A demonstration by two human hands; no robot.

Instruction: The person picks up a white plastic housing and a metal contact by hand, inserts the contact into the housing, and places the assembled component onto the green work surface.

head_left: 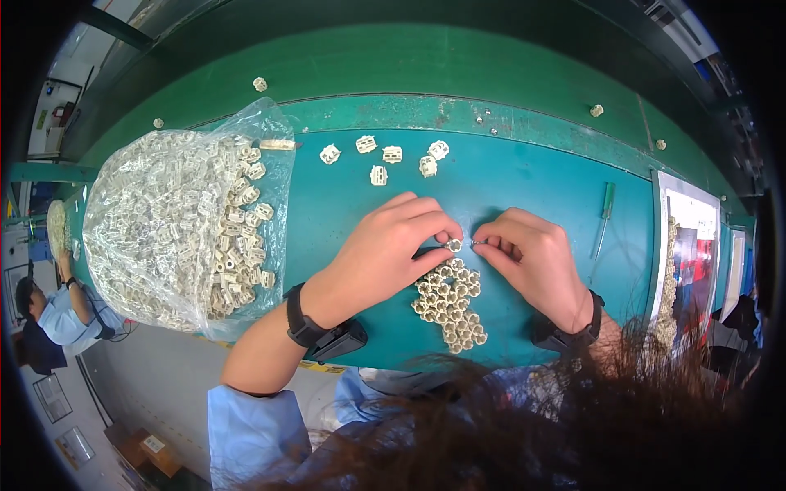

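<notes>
Btwn fingertips of left hand (391, 245) & right hand (530, 254): small cream part (453, 245).

Both forearms enter from lower edge, converging at centre, left hand (393, 250) palm down, fingers curled, right hand (528, 254) fingertips pinched, 2 hands nearly touching, dark band on each wrist

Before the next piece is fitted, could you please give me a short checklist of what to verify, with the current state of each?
1. Left hand pinches one small cream part: ok.
2. Right hand holds a tiny metal piece beside that part: ok.
3. Whether the two are aligned: cannot tell.
4. Pile of cream parts lies under both hands: ok.
5. Open bag of parts on the green bench: ok.
</notes>
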